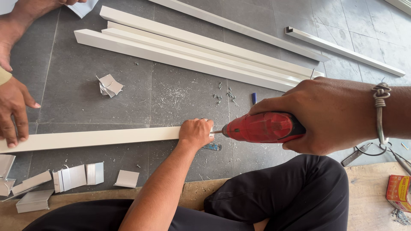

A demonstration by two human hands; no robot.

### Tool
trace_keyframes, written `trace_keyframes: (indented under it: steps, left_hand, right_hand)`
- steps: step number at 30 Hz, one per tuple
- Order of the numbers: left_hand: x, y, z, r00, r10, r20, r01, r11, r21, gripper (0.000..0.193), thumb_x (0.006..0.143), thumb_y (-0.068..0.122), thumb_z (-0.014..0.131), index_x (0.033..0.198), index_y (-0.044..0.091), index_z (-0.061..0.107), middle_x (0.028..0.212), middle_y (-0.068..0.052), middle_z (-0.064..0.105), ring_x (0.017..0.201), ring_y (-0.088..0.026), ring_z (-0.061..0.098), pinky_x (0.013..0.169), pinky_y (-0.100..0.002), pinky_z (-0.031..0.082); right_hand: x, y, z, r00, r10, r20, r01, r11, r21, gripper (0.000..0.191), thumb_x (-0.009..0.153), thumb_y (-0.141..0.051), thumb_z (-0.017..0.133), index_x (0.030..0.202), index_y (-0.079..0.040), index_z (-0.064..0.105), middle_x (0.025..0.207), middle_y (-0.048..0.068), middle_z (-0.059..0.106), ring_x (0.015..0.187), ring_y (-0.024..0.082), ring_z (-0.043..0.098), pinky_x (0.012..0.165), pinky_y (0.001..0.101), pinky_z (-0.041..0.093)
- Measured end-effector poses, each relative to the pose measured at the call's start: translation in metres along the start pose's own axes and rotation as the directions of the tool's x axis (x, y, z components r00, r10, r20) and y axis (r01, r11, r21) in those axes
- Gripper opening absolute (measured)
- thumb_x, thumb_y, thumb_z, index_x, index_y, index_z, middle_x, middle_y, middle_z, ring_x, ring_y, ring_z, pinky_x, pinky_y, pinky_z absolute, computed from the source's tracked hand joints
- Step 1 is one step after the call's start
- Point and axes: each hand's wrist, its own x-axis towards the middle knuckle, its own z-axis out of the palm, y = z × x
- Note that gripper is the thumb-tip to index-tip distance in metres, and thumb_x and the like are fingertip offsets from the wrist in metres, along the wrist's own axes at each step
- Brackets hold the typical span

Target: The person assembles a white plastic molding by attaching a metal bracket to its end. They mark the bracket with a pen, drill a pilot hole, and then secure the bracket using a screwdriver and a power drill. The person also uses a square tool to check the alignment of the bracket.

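Right hand (332,115) at centre right is clamped on the red drill (263,127), bit at the white strip's (94,137) end; left hand (196,132) grips that end at centre frame. Best practice: keep bit square, strip pinned flat to floor.

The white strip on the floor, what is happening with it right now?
The person's right hand holds a red power drill, its bit at the end of a long white profile lying on the grey tiled floor. The left hand grips that end. Another person's hand presses the far end down. More white profiles lie beyond, and small cut pieces lie nearby.
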Motion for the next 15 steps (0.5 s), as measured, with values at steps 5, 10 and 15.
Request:
trace_keyframes:
  steps: [5,10,15]
  left_hand:
    - [-0.0007,-0.0008,0.0003,1.000,-0.001,-0.030,0.001,1.000,-0.014,0.026,0.090,0.038,0.076,0.102,0.017,0.068,0.091,-0.003,0.073,0.083,-0.017,0.073,0.074,-0.036,0.063]
    - [-0.0013,-0.0006,-0.0005,1.000,0.004,-0.015,-0.004,1.000,-0.012,0.024,0.090,0.037,0.076,0.102,0.017,0.068,0.092,-0.003,0.073,0.085,-0.017,0.073,0.075,-0.036,0.062]
    - [-0.0004,-0.0001,0.0002,0.999,-0.008,-0.036,0.007,1.000,-0.028,0.022,0.089,0.036,0.076,0.099,0.018,0.068,0.092,-0.002,0.073,0.086,-0.017,0.073,0.076,-0.036,0.062]
  right_hand:
    - [0.0003,-0.0029,-0.0012,0.999,-0.040,-0.020,0.040,0.999,-0.013,0.082,0.076,-0.037,0.085,0.149,-0.043,0.046,0.095,-0.002,0.081,0.088,0.017,0.079,0.092,0.0373,0.058]
    - [0.0008,-0.0008,0.0000,1.000,-0.015,0.002,0.015,1.000,-0.027,0.083,0.076,-0.034,0.081,0.150,-0.043,0.045,0.096,-0.002,0.081,0.088,0.017,0.080,0.093,0.0366,0.060]
    - [0.0024,0.0006,0.0006,0.999,-0.036,0.000,0.036,0.999,-0.033,0.084,0.076,-0.035,0.081,0.151,-0.042,0.044,0.098,-0.003,0.080,0.090,0.015,0.080,0.094,0.0355,0.060]
